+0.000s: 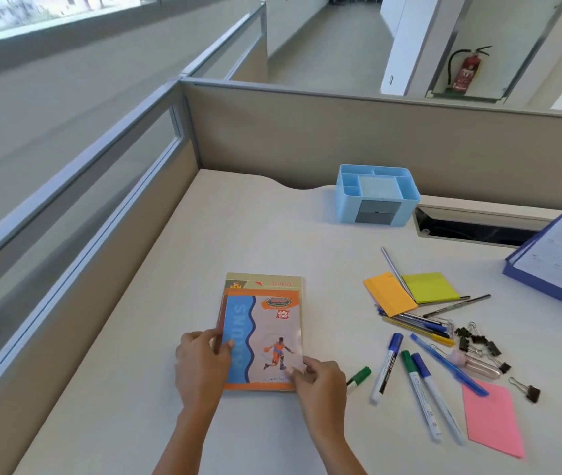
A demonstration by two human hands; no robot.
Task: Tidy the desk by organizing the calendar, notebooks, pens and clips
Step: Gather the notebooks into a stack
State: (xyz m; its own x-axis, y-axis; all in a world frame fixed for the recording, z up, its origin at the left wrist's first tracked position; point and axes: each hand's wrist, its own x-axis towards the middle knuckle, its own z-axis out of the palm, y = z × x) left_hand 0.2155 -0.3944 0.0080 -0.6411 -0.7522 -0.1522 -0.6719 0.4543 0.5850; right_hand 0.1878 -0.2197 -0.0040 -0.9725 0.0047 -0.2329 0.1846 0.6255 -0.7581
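Noting a stack of notebooks (266,334) lying flat on the desk (238,234), left of centre, the top cover showing a basketball player and a beige cover beneath showing past its far edge. Finding the left hand (200,361) gripping the stack's left edge, fingers curled round it, thumb resting on the cover. Finding the right hand (320,378) pinching the near right corner of the top cover. Recording the calendar (560,255) lying at the desk's right edge, partly out of view, well apart from the stack. Recording a blue organizer (375,193) standing at the rear of the desk, close to the partition. Logging pens (416,323) heaped to the right of the stack, partly under an orange sticky pad (389,296), with a yellow-green pad (430,287) beside it and a silver pen (392,269) lying between the two. Logging markers (387,366) nearer the front edge, a green one (360,375) just beside the right hand. Logging a blue pen (447,365) crossing the corner of a pink pad (492,416). Logging black binder clips (478,341) clustered just right of the pens, one lying apart near the pink pad.
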